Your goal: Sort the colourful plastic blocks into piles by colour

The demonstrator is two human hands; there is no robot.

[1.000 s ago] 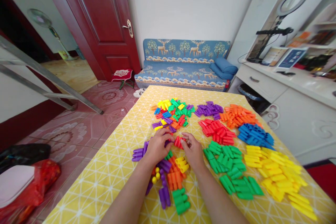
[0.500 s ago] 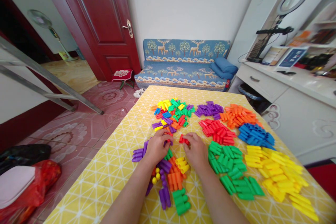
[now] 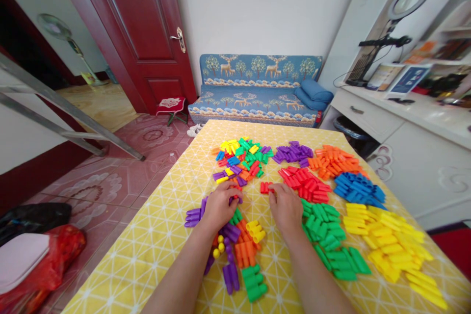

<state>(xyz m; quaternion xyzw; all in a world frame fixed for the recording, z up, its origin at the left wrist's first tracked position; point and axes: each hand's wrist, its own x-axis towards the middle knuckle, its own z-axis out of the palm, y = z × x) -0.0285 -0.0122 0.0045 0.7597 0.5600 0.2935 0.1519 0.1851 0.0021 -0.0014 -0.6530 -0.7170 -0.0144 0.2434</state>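
Observation:
My right hand (image 3: 287,206) has its thumb and fingers closed on a small red plastic building block (image 3: 265,187) with several tubes side by side. It sits just left of the red pile (image 3: 305,184). My left hand (image 3: 220,206) curls over the upper part of a joined block figure, fingers closed around red and purple pieces that they partly hide. Below that hand the figure shows purple blocks (image 3: 196,213), orange blocks (image 3: 246,252), a yellow block (image 3: 255,230) and a green block (image 3: 253,282). Between my hands lies bare yellow cloth.
Sorted piles of purple (image 3: 293,153), orange (image 3: 334,161), blue (image 3: 358,189), green (image 3: 322,225) and yellow blocks (image 3: 393,238) line the right side. A mixed heap (image 3: 241,157) lies farther back on the patterned tablecloth (image 3: 147,235). Beyond the table stands a blue sofa (image 3: 253,95).
My right hand has moved a little to the right with the red block, away from my left hand and closer to the red pile. My left hand has stayed in place.

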